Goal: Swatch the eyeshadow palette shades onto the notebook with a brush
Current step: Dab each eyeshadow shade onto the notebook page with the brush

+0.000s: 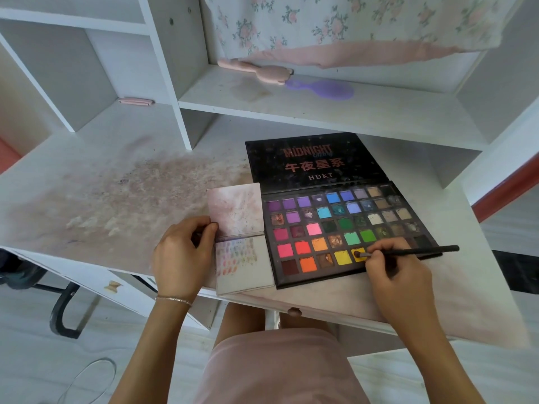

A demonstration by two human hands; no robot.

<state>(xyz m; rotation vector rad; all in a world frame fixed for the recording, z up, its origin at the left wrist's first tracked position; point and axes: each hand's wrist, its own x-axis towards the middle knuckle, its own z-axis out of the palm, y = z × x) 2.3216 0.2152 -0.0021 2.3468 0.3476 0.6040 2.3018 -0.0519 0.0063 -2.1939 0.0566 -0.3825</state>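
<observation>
Low shelf [320, 112] over palette lid [315, 161]

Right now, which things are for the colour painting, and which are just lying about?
For the job: eyeshadow palette, brush in the right hand, notebook steadied by the left hand.

Lying about: pink brush, purple hairbrush, floral cloth.

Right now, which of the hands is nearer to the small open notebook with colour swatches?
Left. The left hand grips the small open notebook at its left edge; the right hand is over the eyeshadow palette, holding the black brush.
</observation>
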